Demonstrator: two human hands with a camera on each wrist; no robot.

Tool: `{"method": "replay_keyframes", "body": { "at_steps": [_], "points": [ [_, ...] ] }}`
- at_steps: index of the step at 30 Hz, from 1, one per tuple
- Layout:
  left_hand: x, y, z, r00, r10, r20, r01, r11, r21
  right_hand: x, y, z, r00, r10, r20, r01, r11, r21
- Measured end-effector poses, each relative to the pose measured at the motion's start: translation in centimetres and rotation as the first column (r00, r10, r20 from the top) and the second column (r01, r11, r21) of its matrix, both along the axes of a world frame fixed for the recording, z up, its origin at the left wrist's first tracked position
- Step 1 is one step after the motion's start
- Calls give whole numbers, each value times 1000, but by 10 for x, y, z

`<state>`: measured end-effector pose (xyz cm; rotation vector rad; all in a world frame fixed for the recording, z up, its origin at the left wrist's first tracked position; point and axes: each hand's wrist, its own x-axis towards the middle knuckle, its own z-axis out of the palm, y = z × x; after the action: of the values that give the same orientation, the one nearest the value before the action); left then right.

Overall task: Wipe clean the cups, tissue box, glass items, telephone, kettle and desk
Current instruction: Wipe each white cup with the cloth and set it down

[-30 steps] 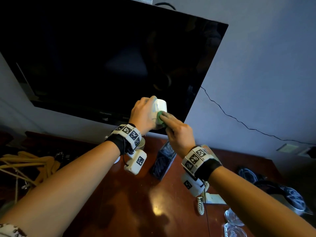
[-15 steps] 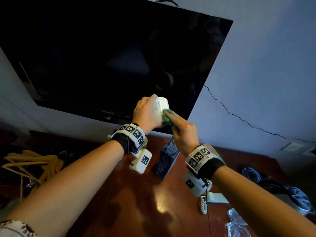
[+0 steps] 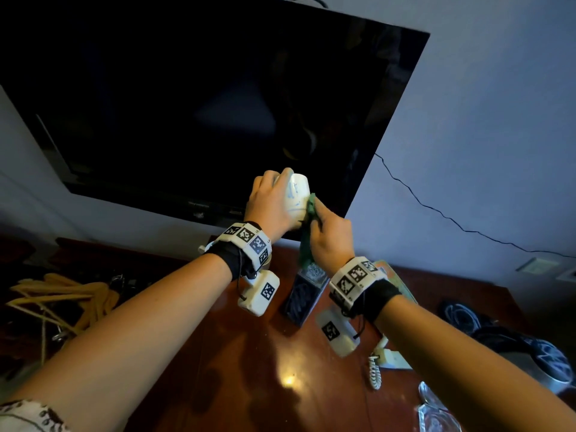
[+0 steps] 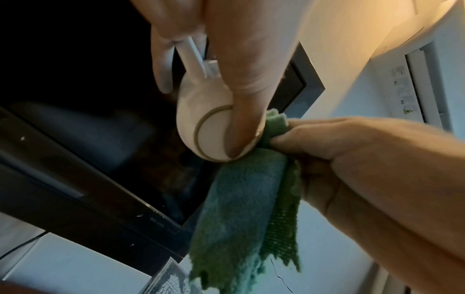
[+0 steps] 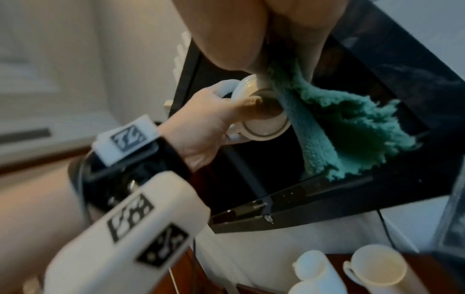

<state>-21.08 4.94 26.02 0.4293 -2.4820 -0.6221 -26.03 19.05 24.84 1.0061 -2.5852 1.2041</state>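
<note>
L hand (image 3: 270, 201) grips white cup (image 3: 297, 194) by handle in front of TV (image 3: 199, 98), R hand (image 3: 330, 241) pinching cloth (image 4: 241, 214) to its side; glazed, prob. slippery, fragile.

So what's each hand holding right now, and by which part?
The left hand holds a white cup by its handle side, thumb across the base. The right hand pinches a green cloth near its top, pressed against the cup.

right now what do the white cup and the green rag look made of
The white cup looks like glazed ceramic: glossy, opaque, with an unglazed-looking ring on its base. The green rag looks like fuzzy microfibre or terry, with a limp, frayed edge.
</note>
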Motion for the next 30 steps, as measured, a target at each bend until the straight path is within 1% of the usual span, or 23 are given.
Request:
{"method": "replay_keyframes", "body": {
  "at_steps": [2, 4, 8, 10, 13, 15, 16, 17, 18, 19, 20, 21, 22, 23, 25, 28, 30],
  "points": [
    [0, -1, -1, 1000, -3, -1, 3, 1000, 7, 3, -1, -3, 995, 55, -89, -54, 998, 12],
    [0, 0, -2, 1000, -21, -2, 21, 1000, -1, 2, -2, -1, 987, 73, -144, -69, 997, 30],
    [4, 7, -3, 992, -127, -14, 127, 992, -21, -16, -2, 17, 975, 81, -206, -66, 995, 77],
    [3, 6, -4, 992, -125, -29, 125, 992, -5, -19, -2, 19, 970, 106, -220, -82, 990, 118],
    [-2, -4, -4, 997, -68, -27, 69, 997, 39, -9, 3, 1, 949, 155, -274, -113, 980, 162],
    [-4, -10, -5, 998, -66, -16, 67, 997, 41, -6, 12, -12, 939, 205, -276, -163, 973, 166],
    [-4, -11, -5, 997, -79, -14, 79, 996, 36, -9, 13, -15, 945, 206, -253, -181, 977, 116],
    [-3, -10, -6, 995, -96, -17, 96, 995, 36, -12, 14, -13, 962, 189, -199, -185, 982, 35],
    [-2, -8, -6, 993, -118, -24, 119, 992, 41, -16, 12, -10, 983, 149, -105, -156, 986, -57],
    [-2, -5, -5, 989, -144, -32, 145, 988, 44, -20, 9, -5, 994, 104, 19, -100, 984, -147],
    [-1, -3, -6, 985, -170, -39, 171, 984, 43, -24, 7, -1, 986, 70, 153, -35, 975, -220],
    [-1, -1, -6, 981, -188, -48, 190, 981, 38, -27, 5, 2, 960, 70, 272, 13, 957, -290],
    [-1, 0, -6, 978, -199, -57, 201, 979, 31, -30, 4, 3, 929, 90, 358, 47, 933, -357],
    [0, 1, -6, 977, -204, -62, 205, 978, 26, -32, 3, 3, 903, 121, 412, 71, 904, -421],
    [1, 3, -4, 978, -199, -62, 202, 979, 37, -34, 3, 3, 865, 164, 474, 115, 855, -505],
    [0, 3, -2, 985, -164, -58, 169, 981, 99, -35, 2, 2, 810, 199, 552, 180, 810, -557],
    [1, 3, -2, 985, -156, -74, 165, 977, 132, -36, 2, 2, 776, 217, 592, 208, 799, -564]
  ]
}}
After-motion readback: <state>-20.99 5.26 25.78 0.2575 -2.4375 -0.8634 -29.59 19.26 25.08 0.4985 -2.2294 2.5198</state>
